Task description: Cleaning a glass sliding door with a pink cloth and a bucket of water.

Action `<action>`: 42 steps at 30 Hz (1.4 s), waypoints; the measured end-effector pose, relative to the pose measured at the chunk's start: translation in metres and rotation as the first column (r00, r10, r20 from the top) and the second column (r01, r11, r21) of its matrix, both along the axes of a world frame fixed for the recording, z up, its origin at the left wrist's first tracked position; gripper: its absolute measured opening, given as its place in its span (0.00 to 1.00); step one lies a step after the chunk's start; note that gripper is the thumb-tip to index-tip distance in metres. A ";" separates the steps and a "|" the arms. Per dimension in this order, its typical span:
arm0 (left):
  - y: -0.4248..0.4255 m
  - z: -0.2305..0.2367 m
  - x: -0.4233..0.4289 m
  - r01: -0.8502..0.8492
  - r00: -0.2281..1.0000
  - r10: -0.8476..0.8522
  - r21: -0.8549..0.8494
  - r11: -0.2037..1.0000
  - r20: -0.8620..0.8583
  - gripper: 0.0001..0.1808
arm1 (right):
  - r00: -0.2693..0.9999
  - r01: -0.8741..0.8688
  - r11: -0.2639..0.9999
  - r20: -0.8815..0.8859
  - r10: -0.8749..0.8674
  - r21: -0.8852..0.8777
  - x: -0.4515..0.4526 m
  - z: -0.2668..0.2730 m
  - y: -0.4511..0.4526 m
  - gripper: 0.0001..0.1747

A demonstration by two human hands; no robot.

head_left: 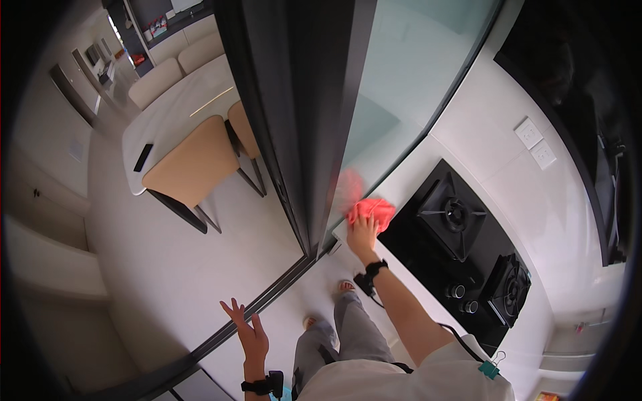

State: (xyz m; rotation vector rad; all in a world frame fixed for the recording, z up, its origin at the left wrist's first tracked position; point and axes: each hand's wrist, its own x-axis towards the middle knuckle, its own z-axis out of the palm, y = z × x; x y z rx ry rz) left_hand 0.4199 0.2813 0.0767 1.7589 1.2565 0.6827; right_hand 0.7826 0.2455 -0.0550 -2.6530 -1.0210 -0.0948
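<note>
A crumpled red cloth (377, 212) lies under the fingers of my right hand (362, 235), at the counter's left end beside the gas hob. Its red shape shows blurred in the frosted glass panel (391, 95) right behind it. My right arm reaches forward, a black strap with a small device around the wrist. Down to the left, my left hand (251, 331) hangs in the air with fingers spread and nothing in it. It also wears a black wrist device, and the floor track of the sliding door (271, 288) runs beneath it.
A black gas hob (426, 245) with two burners is set into the white counter (401, 183). A dark door frame (291, 100) stands left of the glass. Beyond it are a dining table (165, 125), tan chairs (195, 160) and a black phone-like slab (143, 157). Wall sockets (535, 143) sit above the hob.
</note>
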 end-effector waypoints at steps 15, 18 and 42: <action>0.013 0.004 0.043 0.076 0.996 -0.072 0.084 0.994 -0.059 0.39 | 0.941 0.213 0.969 -0.240 -0.239 -0.128 0.131 0.004 0.012 0.36; 0.010 0.001 0.051 0.041 0.996 -0.038 0.044 0.998 -0.085 0.39 | 0.892 0.276 0.956 -0.345 -0.292 -0.097 0.197 0.008 0.011 0.36; 0.024 0.018 0.130 -0.048 0.737 -0.107 -0.210 0.976 -0.667 0.38 | 0.720 0.584 0.800 -0.368 -0.588 -0.136 0.439 0.009 0.011 0.39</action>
